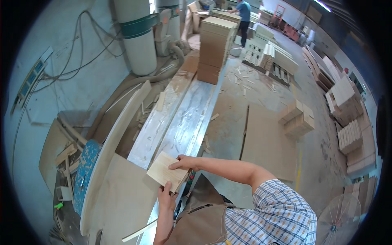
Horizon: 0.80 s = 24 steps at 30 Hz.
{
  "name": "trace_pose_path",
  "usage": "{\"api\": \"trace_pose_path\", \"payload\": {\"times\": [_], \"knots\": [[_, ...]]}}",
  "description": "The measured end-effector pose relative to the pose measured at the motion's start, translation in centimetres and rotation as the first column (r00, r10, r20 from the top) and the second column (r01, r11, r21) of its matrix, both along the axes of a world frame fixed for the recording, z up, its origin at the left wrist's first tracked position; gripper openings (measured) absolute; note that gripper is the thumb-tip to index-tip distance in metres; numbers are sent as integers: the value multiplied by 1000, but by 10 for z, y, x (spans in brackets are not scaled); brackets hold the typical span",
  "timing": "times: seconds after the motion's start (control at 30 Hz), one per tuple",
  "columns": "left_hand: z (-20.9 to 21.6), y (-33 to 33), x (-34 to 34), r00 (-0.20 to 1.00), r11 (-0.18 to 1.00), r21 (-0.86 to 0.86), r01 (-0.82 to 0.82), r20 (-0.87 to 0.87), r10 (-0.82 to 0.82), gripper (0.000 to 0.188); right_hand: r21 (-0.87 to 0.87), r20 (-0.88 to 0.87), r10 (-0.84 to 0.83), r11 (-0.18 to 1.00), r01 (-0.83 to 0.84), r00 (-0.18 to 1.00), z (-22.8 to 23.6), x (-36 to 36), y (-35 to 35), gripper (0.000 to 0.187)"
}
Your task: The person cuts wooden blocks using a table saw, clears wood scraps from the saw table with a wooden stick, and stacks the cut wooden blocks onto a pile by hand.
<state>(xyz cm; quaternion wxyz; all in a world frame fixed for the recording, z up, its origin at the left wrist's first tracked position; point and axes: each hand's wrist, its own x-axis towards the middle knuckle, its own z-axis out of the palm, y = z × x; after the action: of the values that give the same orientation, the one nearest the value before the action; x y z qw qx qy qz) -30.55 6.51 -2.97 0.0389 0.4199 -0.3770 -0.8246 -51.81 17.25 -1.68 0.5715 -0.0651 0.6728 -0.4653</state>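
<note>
Both hands hold a pale, squarish wooden board (pixel 162 168) in front of my apron, above the near end of a long metal machine table (pixel 179 132). My right hand (pixel 186 162) is closed on its right side, thumb lying across the top face. Closed at the near edge, my left hand (pixel 166 197) has its fingertips against the wood, and part of its grip is hidden underneath. Whether it is one board or several pressed together, I cannot tell. Beside them on the left lies a wide wooden panel (pixel 122 192).
A tall stack of boards (pixel 216 45) stands at the table's far end. Left is a long upright wooden fence (pixel 112 143). Wood scraps litter the floor, with block stacks (pixel 297 118) at right. Green and red buttons (pixel 190 179) sit by my apron. A co-worker (pixel 244 18) stands far back.
</note>
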Motion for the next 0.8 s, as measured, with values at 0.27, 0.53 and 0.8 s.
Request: {"api": "trace_pose_path", "payload": {"times": [0.27,0.53,0.8], "knots": [[-2,-35,111,963,936,-270,-225,82,256,72,-209,-642,370,758,-618,671,-4,81,-120,86],[12,-105,185,889,410,-890,-200,11,459,97,171,-983,14,422,-890,-182,97,134,-224,71],[-20,-127,180,920,542,-778,-317,-114,375,92,464,-869,288,192,-865,-403,43,174,-255,68]]}}
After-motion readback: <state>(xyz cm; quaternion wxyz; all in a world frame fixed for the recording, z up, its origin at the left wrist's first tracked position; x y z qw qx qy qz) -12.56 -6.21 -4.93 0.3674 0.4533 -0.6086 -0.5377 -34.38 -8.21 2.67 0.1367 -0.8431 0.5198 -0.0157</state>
